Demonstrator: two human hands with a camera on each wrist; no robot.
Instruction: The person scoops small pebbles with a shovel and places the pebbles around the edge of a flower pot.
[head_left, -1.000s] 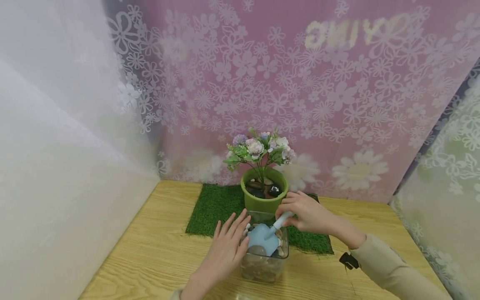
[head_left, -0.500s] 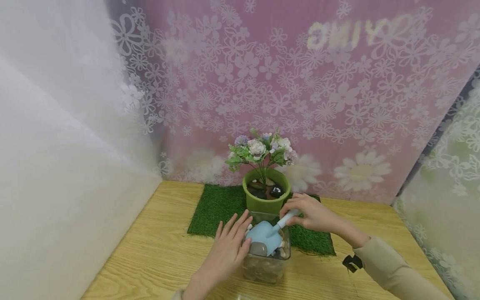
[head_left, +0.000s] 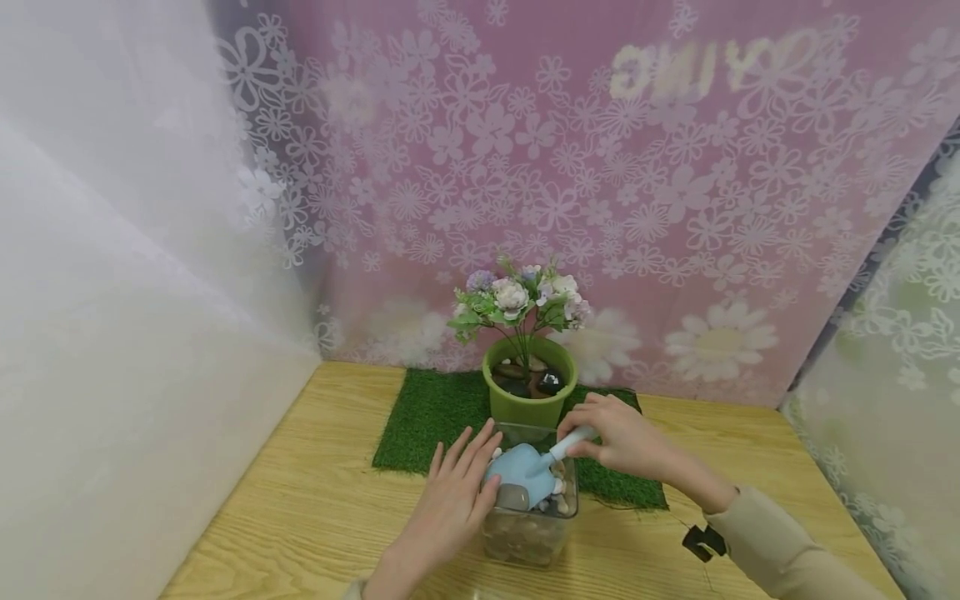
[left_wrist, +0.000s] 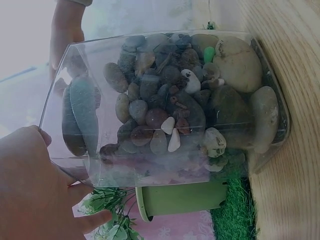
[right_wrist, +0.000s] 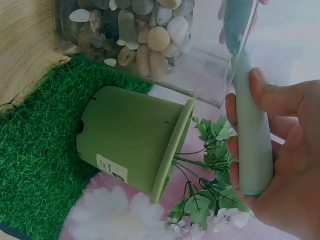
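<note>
My right hand [head_left: 622,442] grips the white handle [right_wrist: 254,140] of a small light-blue trowel [head_left: 525,471]. Its blade lies inside the upper part of a clear square container [head_left: 528,525], carrying a large grey stone [head_left: 513,497]. In the left wrist view that stone [left_wrist: 73,122] shows dark beside the blade [left_wrist: 84,107], above the heap of pebbles [left_wrist: 155,100]. My left hand [head_left: 450,500] rests with straight fingers against the container's left rim; in the left wrist view the hand [left_wrist: 30,185] touches its upper edge.
Just behind the container stands a green pot [head_left: 528,408] with artificial flowers [head_left: 517,298] and stones inside. The pot sits on a green turf mat [head_left: 435,417]. A wooden table [head_left: 322,517] lies beneath, with a pink floral curtain [head_left: 510,167] behind and pale sheets at both sides.
The trowel blade has come up a little and lies flatter, shifted slightly left, with more of the grey stone showing. My left hand has stayed at the rim.
</note>
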